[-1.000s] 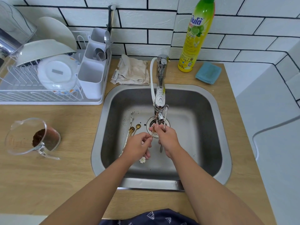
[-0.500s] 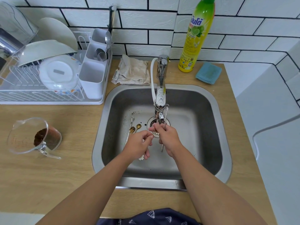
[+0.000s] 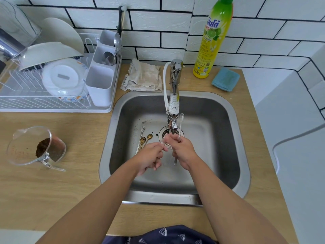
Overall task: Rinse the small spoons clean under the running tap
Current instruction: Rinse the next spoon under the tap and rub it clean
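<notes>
My right hand (image 3: 182,151) is closed around a long silver spoon (image 3: 180,128), held upright just under the tap (image 3: 173,110), its bowl rising beside the spout and its handle tip poking out below my palm. My left hand (image 3: 149,155) pinches something small against the right fingertips in the water; I cannot tell what it is. In the steel sink (image 3: 228,138) three more small spoons (image 3: 144,140), one silver and two gold, lie on the bottom left of the drain, with dark specks scattered near them. On the wooden counter (image 3: 70,182) to the left, a clear measuring jug (image 3: 33,147) lies tipped on its side with brown grounds inside. Behind it a white dish rack (image 3: 52,103) holds bowls and plates, and its cutlery caddy (image 3: 103,71) carries a few larger spoons. A crumpled cloth (image 3: 143,76) sits behind the sink, a yellow-green dish soap bottle (image 3: 213,41) stands against the white tiled wall, and a blue sponge (image 3: 226,79) rests just beside it.
</notes>
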The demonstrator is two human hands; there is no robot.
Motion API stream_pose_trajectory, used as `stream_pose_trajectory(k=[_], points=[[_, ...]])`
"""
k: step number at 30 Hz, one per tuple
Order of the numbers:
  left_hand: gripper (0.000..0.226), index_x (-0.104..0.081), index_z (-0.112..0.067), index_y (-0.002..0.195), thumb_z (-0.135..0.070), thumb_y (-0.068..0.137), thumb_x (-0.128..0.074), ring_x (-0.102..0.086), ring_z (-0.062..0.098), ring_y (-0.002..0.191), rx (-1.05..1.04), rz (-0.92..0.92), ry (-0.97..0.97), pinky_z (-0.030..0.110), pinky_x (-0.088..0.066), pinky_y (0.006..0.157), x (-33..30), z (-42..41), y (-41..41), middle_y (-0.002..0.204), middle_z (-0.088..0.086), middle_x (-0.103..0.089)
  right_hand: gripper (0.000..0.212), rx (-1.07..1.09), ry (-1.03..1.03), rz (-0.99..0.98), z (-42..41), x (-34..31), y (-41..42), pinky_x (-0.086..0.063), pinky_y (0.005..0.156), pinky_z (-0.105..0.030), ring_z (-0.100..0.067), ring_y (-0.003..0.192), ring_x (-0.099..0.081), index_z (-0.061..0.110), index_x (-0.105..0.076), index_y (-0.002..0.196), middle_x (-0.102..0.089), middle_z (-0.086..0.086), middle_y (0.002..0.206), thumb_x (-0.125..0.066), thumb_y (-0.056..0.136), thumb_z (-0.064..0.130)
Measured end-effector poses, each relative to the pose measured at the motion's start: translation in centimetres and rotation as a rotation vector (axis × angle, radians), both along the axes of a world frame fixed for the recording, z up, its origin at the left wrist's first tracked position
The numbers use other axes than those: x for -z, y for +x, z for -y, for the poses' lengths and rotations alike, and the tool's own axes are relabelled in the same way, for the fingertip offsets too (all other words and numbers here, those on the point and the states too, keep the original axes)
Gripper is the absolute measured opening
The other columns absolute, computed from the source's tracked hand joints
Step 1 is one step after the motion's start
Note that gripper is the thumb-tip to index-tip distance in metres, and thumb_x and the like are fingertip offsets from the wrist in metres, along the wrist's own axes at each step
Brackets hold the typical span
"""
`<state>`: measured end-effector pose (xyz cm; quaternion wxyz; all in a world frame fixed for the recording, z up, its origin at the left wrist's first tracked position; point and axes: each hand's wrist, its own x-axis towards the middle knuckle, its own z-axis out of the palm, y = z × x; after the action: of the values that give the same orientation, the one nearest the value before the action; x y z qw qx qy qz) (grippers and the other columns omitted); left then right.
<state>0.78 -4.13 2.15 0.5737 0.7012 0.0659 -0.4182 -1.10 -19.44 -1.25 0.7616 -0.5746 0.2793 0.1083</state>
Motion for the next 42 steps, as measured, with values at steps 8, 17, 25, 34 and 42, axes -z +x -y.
stream_pose_trajectory(k=[8,17,25,34,42], points=[[0.027,-0.048,-0.014,0.091,-0.029,0.107,-0.032,-0.021,0.009,0.042,0.004,0.010,0.011,0.017,-0.015,0.038,0.2,-0.3,-0.5,0.059,-0.004,-0.033,0.022,-0.060,-0.031,-0.016,0.1,-0.3,0.1,-0.028,0.043,-0.020,-0.006,0.043,-0.026,0.007,-0.074,0.102,-0.062,0.016,0.056,-0.059,0.104,0.023],[0.027,-0.050,-0.017,0.089,-0.031,0.106,-0.035,-0.022,0.010,0.038,0.035,-0.103,-0.085,0.016,-0.017,0.036,0.3,-1.2,-0.1,0.064,-0.002,-0.044,0.024,-0.032,-0.010,-0.057,0.1,0.2,0.1,-0.025,0.045,-0.025,-0.009,0.044,-0.025,0.011,-0.077,0.097,-0.077,-0.004,0.087,-0.059,0.100,0.027],[0.031,-0.061,-0.014,0.103,-0.038,0.104,-0.041,-0.045,0.011,0.049,0.128,-0.064,0.002,0.022,-0.040,0.043,0.2,-2.1,0.2,0.074,-0.002,-0.055,0.020,-0.034,-0.132,-0.018,0.3,0.9,-0.2,-0.038,0.050,-0.019,0.003,0.042,-0.051,0.011,-0.072,0.094,-0.078,-0.001,0.082,-0.076,0.092,0.031],[0.028,-0.052,-0.015,0.091,-0.032,0.107,-0.035,-0.034,0.008,0.041,0.060,-0.065,-0.013,0.020,-0.036,0.040,-0.3,-1.1,-0.1,0.058,-0.004,-0.039,0.010,-0.019,-0.206,0.013,-0.5,0.7,-0.1,-0.036,0.048,-0.015,0.003,0.045,-0.050,0.016,-0.075,0.092,-0.077,0.004,0.080,-0.071,0.093,0.026],[0.027,-0.049,-0.015,0.093,-0.034,0.107,-0.036,-0.028,0.009,0.042,0.022,-0.135,-0.038,0.018,-0.021,0.037,-0.2,-1.3,-0.1,0.058,-0.004,-0.034,0.014,-0.086,-0.260,0.018,-0.5,0.5,-0.2,-0.037,0.054,-0.017,0.000,0.055,-0.061,0.015,-0.076,0.090,-0.078,0.009,0.079,-0.066,0.096,0.024]])
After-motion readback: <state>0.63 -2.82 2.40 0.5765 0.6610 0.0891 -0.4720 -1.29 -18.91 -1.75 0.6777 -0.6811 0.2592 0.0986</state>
